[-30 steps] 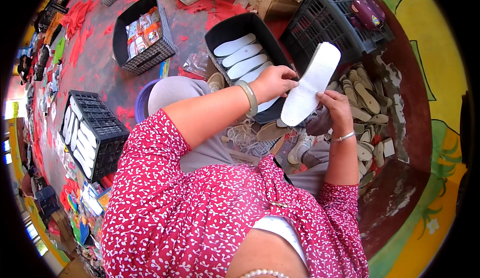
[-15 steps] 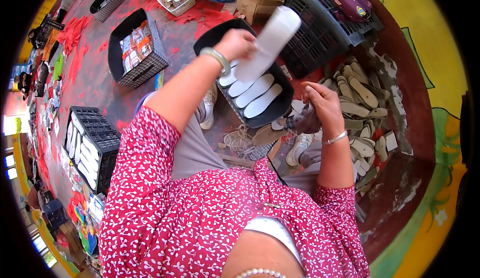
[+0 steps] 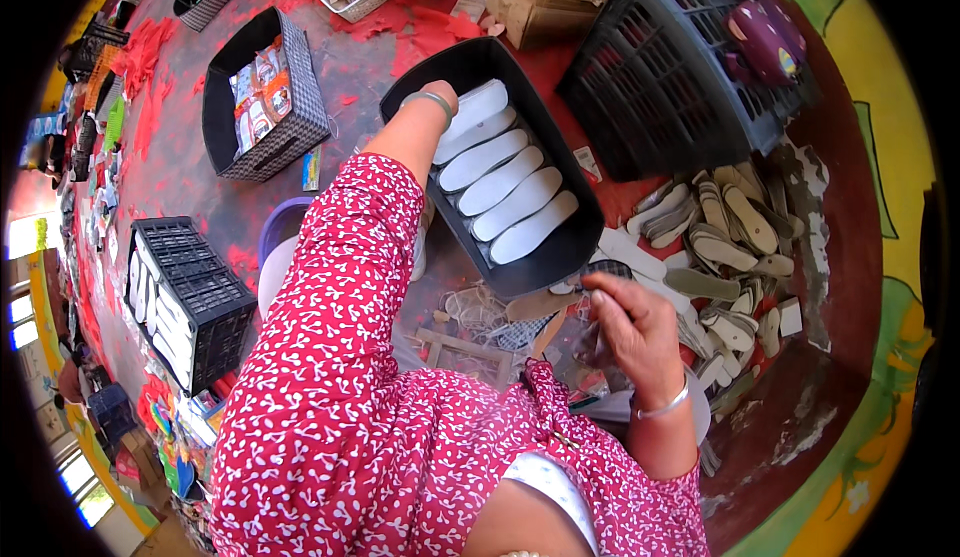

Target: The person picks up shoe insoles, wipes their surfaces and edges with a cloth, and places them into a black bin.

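Note:
A black bin (image 3: 590, 240) on the floor ahead holds a row of white shoe insoles (image 3: 500, 179) lying side by side. My left hand (image 3: 440, 99), a bangle on its wrist, reaches over the bin's left wall. It is closed on the near end of the topmost white insole (image 3: 478, 112), at the far end of the row; its fingertips are hidden. My right hand (image 3: 635, 329) hovers in front of the bin's near right corner, thumb and fingers pinched together. Something thin and dark hangs below those fingers, too blurred to name.
Loose insoles (image 3: 735, 227) lie heaped against the red wall at right. A tall dark crate (image 3: 640, 87) stands beyond the bin. To the left are a patterned basket (image 3: 300, 117) of packets and a black crate (image 3: 215, 287) of white insoles. A wooden frame (image 3: 465, 352) lies near me.
My left hand has lowered the white insole from the air into the bin, at the far end of the row. The right hand has come slightly lower and nearer.

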`<state>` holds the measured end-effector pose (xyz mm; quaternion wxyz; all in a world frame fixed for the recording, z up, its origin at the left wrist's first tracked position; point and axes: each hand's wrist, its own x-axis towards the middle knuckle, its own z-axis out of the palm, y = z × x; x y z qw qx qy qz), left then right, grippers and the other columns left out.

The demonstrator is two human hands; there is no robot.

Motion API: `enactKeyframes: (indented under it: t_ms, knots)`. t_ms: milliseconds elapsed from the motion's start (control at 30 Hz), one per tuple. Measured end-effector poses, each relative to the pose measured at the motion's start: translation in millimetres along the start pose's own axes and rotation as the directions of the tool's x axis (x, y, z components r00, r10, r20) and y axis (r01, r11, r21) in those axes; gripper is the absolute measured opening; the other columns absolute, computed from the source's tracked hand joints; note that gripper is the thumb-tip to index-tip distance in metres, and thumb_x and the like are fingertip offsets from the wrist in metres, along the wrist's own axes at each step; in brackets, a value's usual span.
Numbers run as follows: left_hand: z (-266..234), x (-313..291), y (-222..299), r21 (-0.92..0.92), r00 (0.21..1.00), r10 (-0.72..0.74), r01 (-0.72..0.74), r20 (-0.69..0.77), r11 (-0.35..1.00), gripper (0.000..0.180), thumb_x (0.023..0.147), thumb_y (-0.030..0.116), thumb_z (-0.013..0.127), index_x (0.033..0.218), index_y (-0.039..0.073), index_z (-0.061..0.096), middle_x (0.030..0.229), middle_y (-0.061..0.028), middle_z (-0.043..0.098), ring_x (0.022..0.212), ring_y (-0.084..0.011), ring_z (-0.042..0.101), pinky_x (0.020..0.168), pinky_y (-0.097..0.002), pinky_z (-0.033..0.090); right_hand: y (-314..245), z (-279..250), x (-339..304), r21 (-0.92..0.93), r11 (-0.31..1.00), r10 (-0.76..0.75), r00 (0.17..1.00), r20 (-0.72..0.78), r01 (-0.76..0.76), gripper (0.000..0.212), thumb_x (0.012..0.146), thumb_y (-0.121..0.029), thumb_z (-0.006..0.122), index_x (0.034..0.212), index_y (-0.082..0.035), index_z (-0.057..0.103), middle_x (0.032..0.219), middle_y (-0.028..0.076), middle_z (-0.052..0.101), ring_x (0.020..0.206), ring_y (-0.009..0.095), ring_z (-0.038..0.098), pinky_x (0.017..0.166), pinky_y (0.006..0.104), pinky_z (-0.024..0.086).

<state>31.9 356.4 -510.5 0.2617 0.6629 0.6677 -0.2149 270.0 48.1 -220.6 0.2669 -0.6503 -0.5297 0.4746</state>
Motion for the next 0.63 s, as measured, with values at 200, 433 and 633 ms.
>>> enactKeyframes:
  t_ms: [200, 433, 633]
  knots:
    - [17.5, 51.3, 5.5, -0.141, 0.998, -0.038, 0.046, 0.054, 0.989, 0.028, 0.081, 0.016, 0.056, 0.104, 0.004, 0.066, 0.113, -0.0210, 0.060, 0.107, -0.0356, 0.057, 0.087, -0.0420, 0.047, 3.0, 3.9, 18.0, -0.065, 0.996, 0.066, 0.995, 0.076, -0.061, 0.018, 0.082, -0.005, 0.059, 0.098, 0.002, 0.064, 0.076, 0.013, 0.063, 0.065, 0.021, 0.062, 0.060, 0.0285, 0.047]
    - [53.5, 106.8, -19.1, -0.243, 0.987, -0.022, 0.062, 0.162, 0.968, 0.036, 0.079, 0.014, 0.050, 0.111, 0.001, 0.061, 0.120, -0.0222, 0.055, 0.114, -0.0357, 0.052, 0.094, -0.0428, 0.041, 8.6, 9.4, 39.0, -0.080, 0.984, 0.170, 0.980, 0.101, -0.162, 0.016, 0.082, -0.004, 0.060, 0.096, 0.002, 0.064, 0.077, 0.014, 0.064, 0.066, 0.021, 0.062, 0.060, 0.0286, 0.047]
    - [56.3, 105.0, -41.4, -0.132, 0.924, 0.007, 0.047, 0.383, 0.990, 0.044, 0.076, 0.014, 0.050, 0.118, 0.001, 0.058, 0.126, -0.0224, 0.051, 0.121, -0.0398, 0.045, 0.100, -0.0426, 0.035, 5.5, 13.9, 46.5, -0.095, 0.963, 0.265, 0.953, 0.146, -0.253, 0.017, 0.083, -0.004, 0.059, 0.098, 0.000, 0.065, 0.079, 0.013, 0.064, 0.069, 0.022, 0.063, 0.064, 0.0278, 0.048]
